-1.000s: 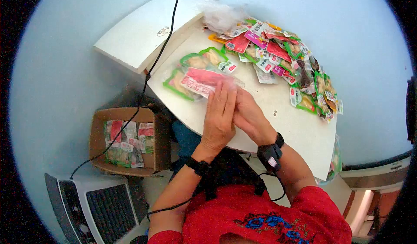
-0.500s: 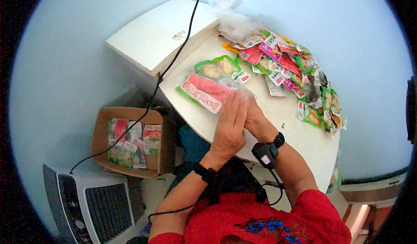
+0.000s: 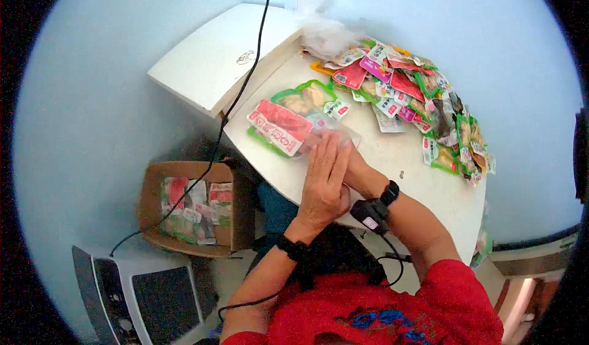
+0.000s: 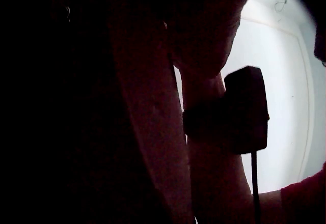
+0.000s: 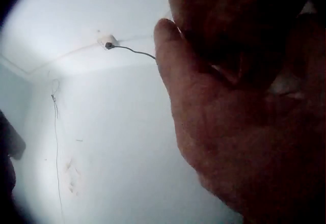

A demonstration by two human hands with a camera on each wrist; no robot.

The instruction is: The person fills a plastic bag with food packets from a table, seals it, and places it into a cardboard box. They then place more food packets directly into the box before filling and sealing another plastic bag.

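A red-and-white food packet [image 3: 283, 126] lies on the white table [image 3: 380, 161], overlapping green-edged food packets [image 3: 319, 93] behind and under it. From its near right end, clear plastic film [image 3: 340, 130] stretches toward the hands. The left hand [image 3: 325, 176] lies across the right with its fingers extended close together, fingertips at the film. Most of the right hand [image 3: 358, 167] is hidden beneath it; its thumb [image 5: 168, 35] shows in the right wrist view. How the right fingers lie on the film I cannot tell. In the dark left wrist view, the hands are mainly silhouettes.
A large heap of packaged foods [image 3: 411, 93] covers the table's back right. Crumpled clear plastic [image 3: 328, 38] sits at the back, beside a raised white panel [image 3: 227, 56]. Below left stands a cardboard box [image 3: 242, 222] containing packets. A black cable [image 3: 245, 87] hangs across the view.
The red-and-white packet has slid left, away from the fingertips, and more of it shows. Both hands stay overlapped at the film's end. The head view has shifted a little.
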